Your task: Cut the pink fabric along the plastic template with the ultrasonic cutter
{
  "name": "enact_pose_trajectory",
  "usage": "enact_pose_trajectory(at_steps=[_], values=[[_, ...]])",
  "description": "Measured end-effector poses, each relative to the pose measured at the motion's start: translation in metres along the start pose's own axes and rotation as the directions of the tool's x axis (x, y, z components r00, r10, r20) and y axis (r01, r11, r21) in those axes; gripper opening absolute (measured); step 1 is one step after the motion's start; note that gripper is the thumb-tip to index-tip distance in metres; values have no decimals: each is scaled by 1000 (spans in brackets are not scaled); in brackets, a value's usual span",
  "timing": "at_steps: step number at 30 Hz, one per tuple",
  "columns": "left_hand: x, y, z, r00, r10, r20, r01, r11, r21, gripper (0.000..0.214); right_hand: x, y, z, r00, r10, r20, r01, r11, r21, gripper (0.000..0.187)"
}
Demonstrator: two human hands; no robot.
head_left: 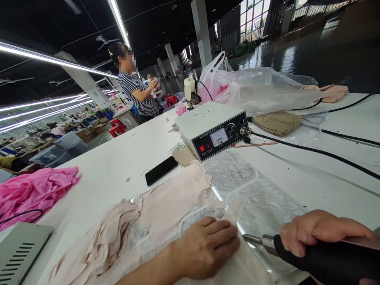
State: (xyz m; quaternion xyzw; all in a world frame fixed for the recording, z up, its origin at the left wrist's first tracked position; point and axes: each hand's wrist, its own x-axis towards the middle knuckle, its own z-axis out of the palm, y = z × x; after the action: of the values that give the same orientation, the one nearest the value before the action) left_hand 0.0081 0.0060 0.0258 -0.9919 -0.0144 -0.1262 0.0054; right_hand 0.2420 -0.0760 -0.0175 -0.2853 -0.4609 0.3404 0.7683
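Observation:
My left hand (209, 247) is closed, its fingers bent and pressed together on a thin beige fabric piece (234, 208) that sticks out past the fingertips. Whatever lies beneath the palm is hidden. In my right hand (320, 229) is the thick black handle of an ultrasonic cutter (268, 243); its metal tip points left, close to my left fingers and the fabric. Under both hands lies a clear template sheet (267, 202) with rounded outlines. More beige fabric pieces (113, 233) are heaped left of my left hand, and a flat beige piece (178, 194) lies beyond it.
A control box (219, 136) with a dial stands ahead, a black cable (314, 150) running right from it. Left of it lies a black phone (162, 171). Plastic bags (267, 89), pink fabric (38, 190) and a vented grey box (22, 253) edge the table. A co-worker (138, 89) stands beyond.

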Motion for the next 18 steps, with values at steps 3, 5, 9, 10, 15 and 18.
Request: enact_pose_trajectory(at_steps=[3,5,9,10,15,18], values=[[0,0,0,1000,-2,-6,2,1000,9,25,-5,-1,10,998,-45,-47,42,997,-62,23],[-1,0,1,1000,-3,-10,4,1000,13,25,-11,-3,15,993,-4,-120,-9,994,-109,24],[-1,1,1,1000,-3,-28,3,1000,1,25,-18,-4,20,980,146,-134,-159,983,-94,22],[0,1,1,999,-2,-33,2,1000,-3,25,-18,-3,20,980,158,-124,-169,982,-83,22],[0,1,1,1000,-12,-14,12,1000,11,25,-19,3,17,992,59,-113,-68,995,-77,25],[0,2,2,1000,-7,-16,7,1000,3,25,-20,-4,20,984,133,-117,-144,986,-84,23]])
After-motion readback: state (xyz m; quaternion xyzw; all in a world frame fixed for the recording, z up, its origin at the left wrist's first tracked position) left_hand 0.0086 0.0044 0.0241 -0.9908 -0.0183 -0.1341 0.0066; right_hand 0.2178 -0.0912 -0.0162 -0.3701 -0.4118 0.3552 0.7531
